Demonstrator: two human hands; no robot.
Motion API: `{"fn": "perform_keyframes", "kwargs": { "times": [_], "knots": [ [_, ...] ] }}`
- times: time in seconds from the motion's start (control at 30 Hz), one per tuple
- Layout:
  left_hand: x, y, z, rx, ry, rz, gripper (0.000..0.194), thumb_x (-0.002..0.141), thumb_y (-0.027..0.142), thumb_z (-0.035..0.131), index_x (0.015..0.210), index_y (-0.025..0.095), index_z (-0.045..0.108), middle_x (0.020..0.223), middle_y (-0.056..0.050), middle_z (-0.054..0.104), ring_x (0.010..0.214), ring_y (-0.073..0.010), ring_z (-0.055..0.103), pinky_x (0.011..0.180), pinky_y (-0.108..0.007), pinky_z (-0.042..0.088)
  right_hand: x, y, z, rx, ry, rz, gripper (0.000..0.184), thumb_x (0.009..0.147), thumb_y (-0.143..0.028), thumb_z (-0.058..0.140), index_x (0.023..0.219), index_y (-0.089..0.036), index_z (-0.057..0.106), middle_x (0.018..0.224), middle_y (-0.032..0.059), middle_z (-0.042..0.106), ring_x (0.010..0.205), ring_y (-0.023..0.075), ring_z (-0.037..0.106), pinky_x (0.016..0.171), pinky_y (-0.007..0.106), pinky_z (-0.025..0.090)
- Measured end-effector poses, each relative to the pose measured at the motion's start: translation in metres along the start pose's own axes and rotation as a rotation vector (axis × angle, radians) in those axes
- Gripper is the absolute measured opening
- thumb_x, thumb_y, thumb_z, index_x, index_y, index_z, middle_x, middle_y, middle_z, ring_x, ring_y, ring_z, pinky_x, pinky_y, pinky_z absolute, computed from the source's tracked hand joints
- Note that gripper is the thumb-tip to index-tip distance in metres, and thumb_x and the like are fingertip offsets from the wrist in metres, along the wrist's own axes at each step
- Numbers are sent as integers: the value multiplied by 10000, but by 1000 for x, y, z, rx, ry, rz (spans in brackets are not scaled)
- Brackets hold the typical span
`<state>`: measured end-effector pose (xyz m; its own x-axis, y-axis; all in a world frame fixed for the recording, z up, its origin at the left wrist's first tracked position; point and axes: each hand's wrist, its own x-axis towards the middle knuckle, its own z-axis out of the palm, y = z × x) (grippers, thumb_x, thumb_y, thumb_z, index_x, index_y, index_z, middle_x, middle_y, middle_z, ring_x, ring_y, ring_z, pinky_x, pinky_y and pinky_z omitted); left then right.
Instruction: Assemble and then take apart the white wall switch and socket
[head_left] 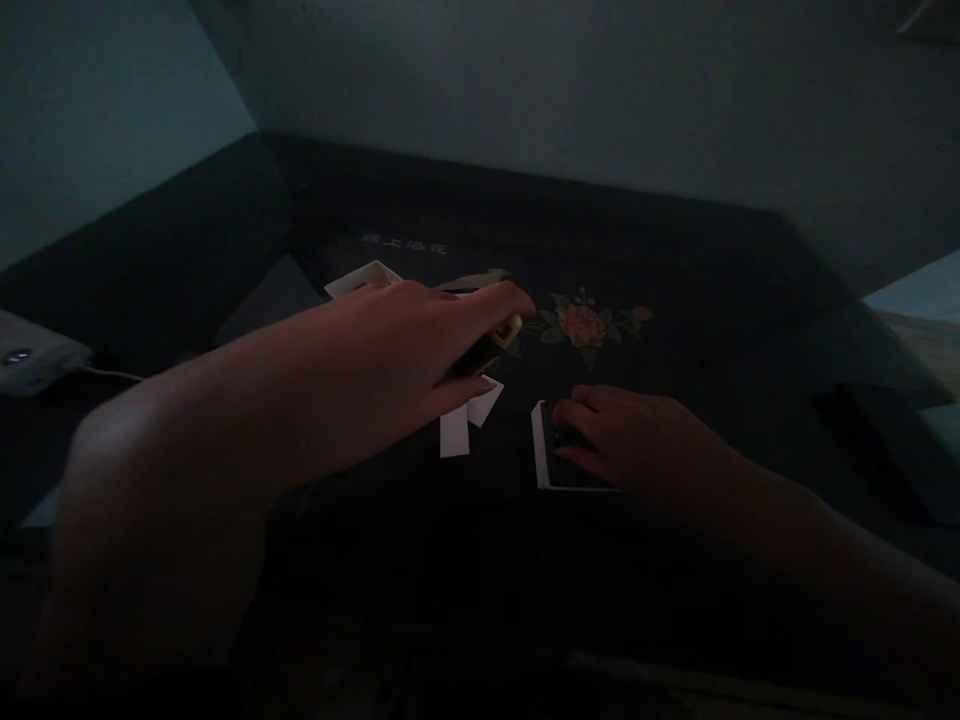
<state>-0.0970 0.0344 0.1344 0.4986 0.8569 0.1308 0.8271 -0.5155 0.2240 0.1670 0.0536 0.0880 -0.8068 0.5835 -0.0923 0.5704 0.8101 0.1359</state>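
My left hand [420, 335] reaches over the dark mat, thumb and fingers closed around a dark object with a yellow rounded edge [508, 332]. Most of that object is hidden by the hand. Below the left thumb lie two small white cards [454, 432], partly overlapping. On the right, my right hand [611, 430] has its fingers curled over a shallow white-edged box [538, 450] with a dark inside. What those fingers grip there, if anything, is too dark to make out.
Behind my left hand sits an open white box [365, 277]. The mat bears a printed flower [581, 325] and pale characters. A white power strip [34, 355] with a cable lies at the far left. A dark block [900, 450] stands on the right. Walls border the table's back.
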Motion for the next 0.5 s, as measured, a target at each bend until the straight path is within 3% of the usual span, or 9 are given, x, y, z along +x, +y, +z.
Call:
{"fn": "perform_keyframes", "kwargs": {
  "times": [0.23, 0.5],
  "knots": [
    [1, 7, -9, -15, -24, -65, 477, 929, 445, 577, 1379, 309, 495, 868, 43, 673, 744, -194, 726, 750, -351, 550, 3, 0, 20, -81, 66, -146, 149, 867, -46, 607, 966, -140, 665, 903, 119, 718, 754, 213, 668, 571, 284, 423],
    [2, 8, -28, 140, 19, -191, 586, 829, 348, 751, 1362, 320, 507, 815, 60, 688, 575, -167, 657, 601, -279, 519, 2, 9, 18, 31, 143, -158, 175, 928, -113, 505, 877, -162, 666, 762, 80, 708, 671, 191, 631, 568, 292, 373]
  ]
}}
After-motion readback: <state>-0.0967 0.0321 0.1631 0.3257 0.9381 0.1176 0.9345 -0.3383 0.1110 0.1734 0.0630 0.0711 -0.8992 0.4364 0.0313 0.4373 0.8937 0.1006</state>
